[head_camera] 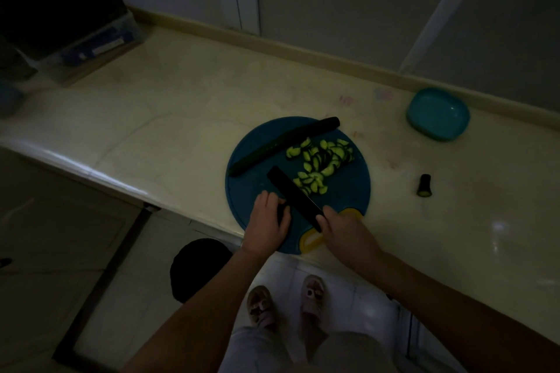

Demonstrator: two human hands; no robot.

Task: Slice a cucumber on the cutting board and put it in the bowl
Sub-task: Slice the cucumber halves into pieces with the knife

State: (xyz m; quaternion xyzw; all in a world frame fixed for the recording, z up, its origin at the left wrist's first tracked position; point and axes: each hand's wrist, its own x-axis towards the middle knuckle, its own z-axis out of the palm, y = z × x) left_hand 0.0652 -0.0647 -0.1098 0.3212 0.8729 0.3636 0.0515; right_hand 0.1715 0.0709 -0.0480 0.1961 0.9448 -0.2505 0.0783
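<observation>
- Nearest to us are the person's two feet [285,303] in light sandals on the tiled floor, with the knees in pale cloth below them.
- To the left of the feet a round black stool [200,266] stands on the floor, partly under the edge of the table [181,100].
- The left hand [269,219] lies on the near left part of the cutting board [354,191]. Its fingers are curled over a short dark cucumber piece [282,211] and the thumb presses it from the right.
- The right hand [342,230] is closed around the handle of a black knife [292,192]. The handle itself is hidden in the fist. The blade points far and left and stands just beside the left hand's fingers.
- The cutting board is round and blue, with a yellow grip hole at its near edge, and it lies at the near edge of the table.
- A heap of pale green slices [321,163] lies on the right half of the board, touching the far side of the blade.
- A long cucumber [285,145] lies slantwise along the far left of the board, its right end reaching over the rim.
- The turquoise bowl [438,113] stands far right on the table, well apart from the board. We see nothing in it.
- A small cucumber end [424,185] lies on the table to the right of the board.
- At the far left a clear plastic box [91,45] stands in the dark.
</observation>
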